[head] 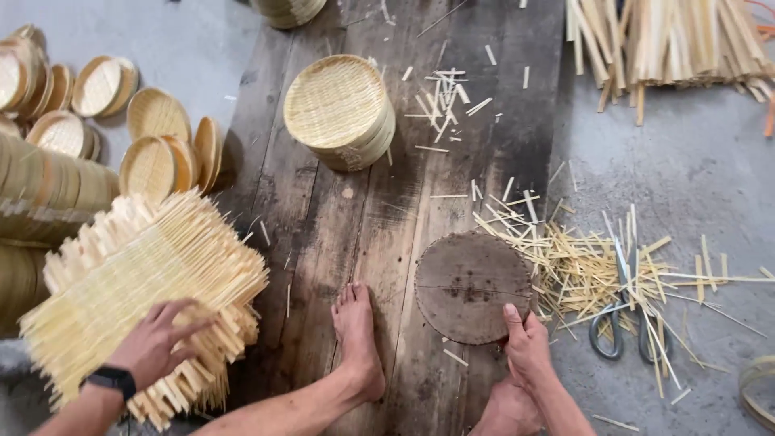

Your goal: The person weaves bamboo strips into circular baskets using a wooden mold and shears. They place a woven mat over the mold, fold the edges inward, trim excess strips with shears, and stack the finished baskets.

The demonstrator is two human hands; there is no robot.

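Note:
My left hand (pixel 157 339), a black watch on its wrist, rests with fingers spread on top of a stack of square woven bamboo mats (pixel 137 282) at the lower left. My right hand (pixel 526 347) grips the near edge of a round dark wooden disc (pixel 468 282) lying on the plank board. My bare foot (pixel 358 339) rests on the planks between the two hands.
A stack of round woven trays (pixel 339 109) sits on the dark plank board (pixel 339 218). Many more trays (pixel 153 153) lie at the left. Scissors (pixel 622 323) lie among bamboo scraps (pixel 589 266) at the right. Bundled bamboo strips (pixel 670 40) fill the top right corner.

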